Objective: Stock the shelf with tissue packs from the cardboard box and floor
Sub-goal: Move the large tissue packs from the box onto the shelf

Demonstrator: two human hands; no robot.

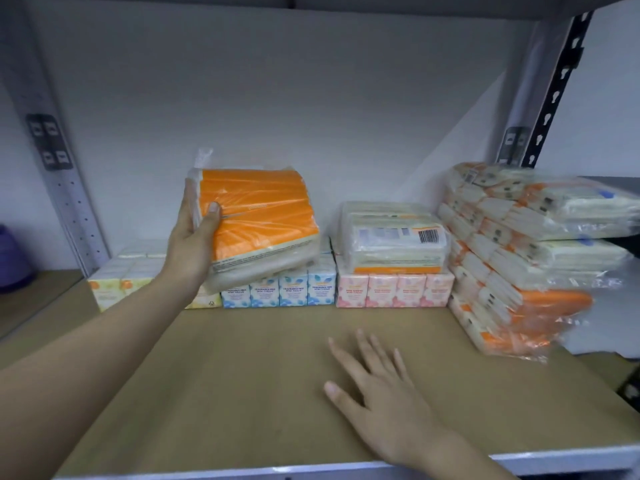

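Observation:
My left hand (194,233) grips the left edge of an orange tissue pack (259,220), held tilted with its lower side touching the blue mini tissue boxes (278,289) at the back of the shelf. My right hand (377,389) rests flat on the brown shelf board (225,375), fingers spread and holding nothing. Another clear-wrapped tissue pack (394,237) lies on the pink mini tissue boxes (394,289). Yellow mini boxes (114,282) stand at the left, partly behind my forearm.
A tall leaning stack of orange and white tissue packs (519,251) fills the right side of the shelf. Grey metal uprights (62,188) stand at the left and right (526,98). A purple object (12,258) sits far left. The shelf's front metal edge (554,457) runs below my right wrist.

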